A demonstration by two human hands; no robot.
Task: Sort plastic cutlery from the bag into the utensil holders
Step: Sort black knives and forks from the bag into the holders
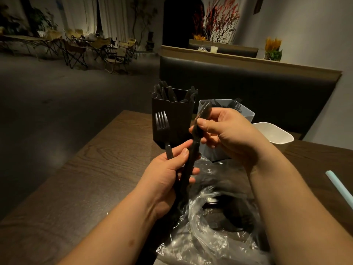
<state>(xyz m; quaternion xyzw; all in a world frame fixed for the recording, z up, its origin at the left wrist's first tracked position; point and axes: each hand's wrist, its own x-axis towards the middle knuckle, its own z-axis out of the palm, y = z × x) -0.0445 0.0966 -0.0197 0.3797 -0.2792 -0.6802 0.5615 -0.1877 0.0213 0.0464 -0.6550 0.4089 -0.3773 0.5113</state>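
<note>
My left hand (168, 175) grips the handles of a black plastic fork (162, 125), tines up, and a black plastic knife (193, 148). My right hand (223, 134) pinches the knife's blade near its serrated tip. Both hands are above a clear plastic bag (206, 232) of dark cutlery lying on the wooden table (95, 169). Behind them stand a black holder (172, 109) with several black utensils and a white holder (246, 111) with black forks in it. Further right is a second white holder (273, 132), its inside hidden.
A pale blue stick (340, 186) lies at the table's right edge. A dark padded bench back (248, 83) runs behind the table. Folding chairs stand far off at the left across an open floor.
</note>
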